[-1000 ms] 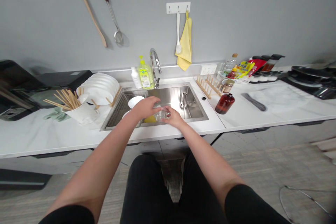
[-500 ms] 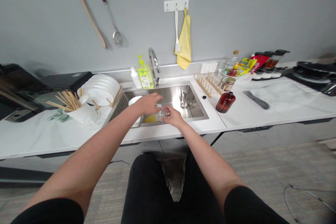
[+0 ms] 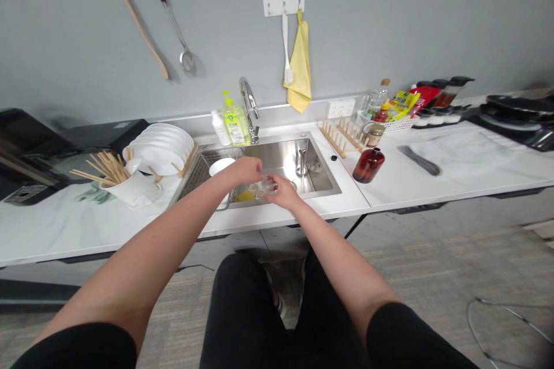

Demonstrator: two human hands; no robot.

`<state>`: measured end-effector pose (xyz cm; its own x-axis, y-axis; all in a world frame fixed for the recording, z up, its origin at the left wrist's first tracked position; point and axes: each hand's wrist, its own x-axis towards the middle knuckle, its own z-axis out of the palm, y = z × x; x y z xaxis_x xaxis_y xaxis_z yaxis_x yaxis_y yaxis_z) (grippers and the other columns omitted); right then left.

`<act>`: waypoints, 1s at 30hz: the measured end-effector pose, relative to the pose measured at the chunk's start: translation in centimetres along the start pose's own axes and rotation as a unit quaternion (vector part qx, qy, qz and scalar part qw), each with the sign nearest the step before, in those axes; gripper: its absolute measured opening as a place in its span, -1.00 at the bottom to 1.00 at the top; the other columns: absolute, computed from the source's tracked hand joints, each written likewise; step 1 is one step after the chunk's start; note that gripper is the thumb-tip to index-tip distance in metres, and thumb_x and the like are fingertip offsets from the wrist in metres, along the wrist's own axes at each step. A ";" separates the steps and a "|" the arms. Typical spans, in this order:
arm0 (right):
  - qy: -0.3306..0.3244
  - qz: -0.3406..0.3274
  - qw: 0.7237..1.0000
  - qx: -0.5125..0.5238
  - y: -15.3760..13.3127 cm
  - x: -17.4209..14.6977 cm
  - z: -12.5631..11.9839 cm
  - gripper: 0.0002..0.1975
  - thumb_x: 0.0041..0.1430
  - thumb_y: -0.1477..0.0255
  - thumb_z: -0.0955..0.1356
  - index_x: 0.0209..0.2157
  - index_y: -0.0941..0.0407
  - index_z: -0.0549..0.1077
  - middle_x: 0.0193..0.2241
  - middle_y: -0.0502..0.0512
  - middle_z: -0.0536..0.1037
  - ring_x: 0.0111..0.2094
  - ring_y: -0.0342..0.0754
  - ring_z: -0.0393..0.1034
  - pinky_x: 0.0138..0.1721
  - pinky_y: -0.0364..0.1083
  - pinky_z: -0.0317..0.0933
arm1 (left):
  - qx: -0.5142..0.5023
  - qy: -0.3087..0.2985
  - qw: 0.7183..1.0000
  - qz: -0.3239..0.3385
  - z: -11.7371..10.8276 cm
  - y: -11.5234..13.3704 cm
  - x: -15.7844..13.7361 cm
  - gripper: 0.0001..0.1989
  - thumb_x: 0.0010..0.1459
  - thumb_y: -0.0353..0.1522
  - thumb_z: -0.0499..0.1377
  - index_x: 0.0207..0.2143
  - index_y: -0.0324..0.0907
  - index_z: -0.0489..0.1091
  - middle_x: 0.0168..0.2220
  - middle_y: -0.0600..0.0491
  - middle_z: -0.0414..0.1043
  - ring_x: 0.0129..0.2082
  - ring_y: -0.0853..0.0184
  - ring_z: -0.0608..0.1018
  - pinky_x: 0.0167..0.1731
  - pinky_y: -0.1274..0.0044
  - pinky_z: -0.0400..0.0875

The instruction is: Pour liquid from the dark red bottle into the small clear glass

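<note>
Transparent, colourless material — glass or plastic, I can't tell which — makes up the small vessel [image 3: 265, 186] just below the middle of the frame, over the front part of the steel sink [image 3: 280, 154]. In the head view, the person's right hand [image 3: 283, 191] is at its right side, fingers wrapped round it and gripping. From that grip it reaches leftward, toward the left hand [image 3: 244, 171], whose curled fingers hang at its upper left; whether they touch it, I can't tell. Its long axis isn't clear to me either, but the right hand is nearer. To its lower left lies a yellow item [image 3: 246, 196], and farther left a round white bowl [image 3: 220, 165]. White marbled countertop [image 3: 277, 217] spans the frame, with a red-brown bottle [image 3: 368, 166] right of centre — well apart from both hands. Behind, a plain grey wall [image 3: 367, 23] rises to the top edge.
</note>
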<state>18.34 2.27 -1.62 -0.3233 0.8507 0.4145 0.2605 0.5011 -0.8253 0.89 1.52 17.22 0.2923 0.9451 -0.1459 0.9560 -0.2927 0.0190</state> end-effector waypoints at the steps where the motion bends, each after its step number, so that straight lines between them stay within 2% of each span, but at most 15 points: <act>1: 0.002 -0.002 1.000 -0.003 0.0 0.0 0.0 -0.17 -0.01 0.35 0.66 0.31 0.06 0.50 0.16 0.23 0.65 -0.01 0.10 0.62 0.01 0.08 0.54 | 0.005 0.001 1.000 -0.013 0.1 0.2 0.0 -0.69 0.28 -0.22 0.30 0.02 -0.15 0.60 0.02 -0.07 0.72 -0.03 0.13 0.71 -0.09 0.47 0.50; 6: 0.014 -0.009 1.000 -0.018 -0.7 -0.1 0.1 -0.20 -0.01 0.34 0.67 0.28 0.06 0.51 0.14 0.23 0.65 0.00 0.12 0.62 0.01 0.09 0.55 | 0.049 0.020 0.995 -0.086 0.7 1.3 -0.1 -0.59 0.41 -0.23 0.18 0.16 -0.30 0.52 0.07 -0.32 0.69 0.05 -0.02 0.73 -0.01 0.36 0.55; 9: 0.021 0.005 1.000 -0.010 -1.0 0.0 0.0 -0.21 -0.02 0.33 0.67 0.25 0.05 0.51 0.12 0.22 0.66 -0.02 0.11 0.62 -0.02 0.07 0.56 | 0.068 0.035 0.993 -0.087 0.4 1.1 0.0 -0.43 0.50 -0.05 0.05 0.20 -0.35 0.50 0.08 -0.40 0.68 0.11 -0.12 0.71 0.06 0.27 0.56; 12: 0.027 0.008 1.000 0.003 -0.7 0.1 0.0 -0.21 -0.01 0.34 0.66 0.27 0.05 0.49 0.11 0.21 0.66 -0.04 0.09 0.62 -0.03 0.06 0.56 | 0.048 0.023 0.996 -0.070 -0.3 0.8 0.1 -0.28 0.41 0.14 0.11 0.22 -0.29 0.52 0.09 -0.34 0.69 0.11 -0.14 0.71 0.05 0.26 0.57; 14: 0.028 0.003 1.000 0.004 -0.5 0.1 0.0 -0.20 0.00 0.34 0.66 0.29 0.05 0.48 0.13 0.22 0.65 -0.02 0.10 0.62 -0.03 0.07 0.56 | 0.051 0.003 0.997 -0.058 -0.7 0.9 0.1 -0.34 0.36 0.10 0.20 0.16 -0.27 0.58 0.08 -0.32 0.70 0.09 -0.12 0.71 0.03 0.29 0.57; 16: 0.029 0.000 1.000 -0.004 -0.3 0.1 0.1 -0.19 -0.01 0.35 0.66 0.29 0.06 0.48 0.15 0.23 0.65 0.00 0.12 0.62 -0.03 0.08 0.57 | 0.074 -0.018 0.996 -0.042 -0.7 1.2 0.0 -0.52 0.36 -0.06 0.23 0.04 -0.26 0.65 0.03 -0.30 0.71 0.08 -0.09 0.72 0.03 0.31 0.55; 18: 0.028 0.005 0.999 -0.017 -0.4 0.1 0.1 -0.19 -0.03 0.34 0.67 0.28 0.05 0.49 0.15 0.23 0.65 -0.01 0.13 0.63 -0.03 0.09 0.57 | 0.084 -0.026 0.996 -0.012 -0.5 1.5 -0.2 -0.65 0.30 -0.25 0.27 0.04 -0.22 0.66 0.02 -0.24 0.72 0.08 -0.04 0.72 0.04 0.35 0.54; 19: 0.027 0.008 0.999 -0.022 -0.6 0.0 0.0 -0.19 -0.04 0.34 0.67 0.27 0.05 0.51 0.14 0.23 0.66 -0.03 0.12 0.63 -0.04 0.09 0.57 | 0.076 -0.023 0.997 0.006 -0.4 1.5 -0.3 -0.61 0.26 -0.31 0.28 0.11 -0.19 0.63 0.04 -0.21 0.72 0.08 -0.01 0.72 0.03 0.37 0.53; 21: 0.024 0.013 0.999 -0.024 -0.9 0.0 -0.1 -0.21 -0.06 0.34 0.68 0.24 0.04 0.53 0.13 0.22 0.67 -0.07 0.11 0.63 -0.04 0.09 0.56 | 0.040 -0.016 0.998 0.045 -0.3 1.2 -0.5 -0.38 0.20 -0.35 0.32 0.33 -0.14 0.48 0.10 -0.15 0.71 0.07 0.04 0.72 0.02 0.41 0.53; 23: 0.024 0.013 1.000 -0.014 -1.2 -0.1 -0.3 -0.22 -0.05 0.35 0.68 0.23 0.04 0.53 0.12 0.21 0.67 -0.08 0.10 0.63 -0.03 0.09 0.56 | 0.004 -0.015 0.998 0.065 -0.2 0.7 -0.6 -0.15 0.18 -0.26 0.38 0.50 -0.13 0.28 0.16 -0.15 0.67 0.08 0.05 0.72 0.04 0.42 0.52; 25: 0.027 0.010 1.000 0.001 -1.4 0.0 -0.4 -0.22 -0.03 0.35 0.67 0.24 0.04 0.51 0.13 0.21 0.67 -0.06 0.10 0.64 -0.01 0.08 0.56 | -0.007 -0.009 0.999 0.038 -0.2 0.2 -0.6 -0.08 0.19 -0.09 0.40 0.51 -0.19 0.25 0.18 -0.21 0.66 0.09 0.01 0.72 0.06 0.39 0.52; 27: 0.030 0.008 0.999 0.012 -1.3 0.0 -0.3 -0.22 -0.02 0.34 0.67 0.25 0.05 0.51 0.14 0.22 0.67 -0.04 0.10 0.63 -0.02 0.07 0.56 | 0.015 -0.006 1.000 -0.006 -0.2 -0.1 -0.5 -0.27 0.29 0.02 0.30 0.34 -0.25 0.46 0.11 -0.27 0.68 0.09 -0.06 0.71 0.05 0.34 0.53; 28: 0.031 0.007 0.999 0.014 -1.1 0.0 -0.3 -0.22 -0.02 0.33 0.66 0.25 0.06 0.51 0.13 0.22 0.67 -0.03 0.10 0.63 -0.02 0.07 0.56 | 0.031 -0.008 0.999 -0.009 -0.1 -0.2 -0.5 -0.40 0.34 -0.01 0.25 0.21 -0.25 0.55 0.06 -0.27 0.69 0.08 -0.07 0.71 0.05 0.33 0.52; 30: 0.024 0.009 1.000 0.014 -0.9 0.1 -0.2 -0.22 -0.03 0.33 0.67 0.24 0.06 0.51 0.09 0.21 0.68 -0.05 0.10 0.62 -0.02 0.08 0.56 | 0.047 -0.018 0.998 0.044 0.2 -0.4 -0.5 -0.59 0.32 -0.16 0.27 0.09 -0.20 0.60 0.05 -0.22 0.69 0.09 -0.02 0.70 0.08 0.35 0.52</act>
<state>18.25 1.95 -0.77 -0.2746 0.8663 0.4172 0.2405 0.4820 -0.8425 0.40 1.14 17.08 0.3716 0.9102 -0.1829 0.9200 -0.3874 -0.0592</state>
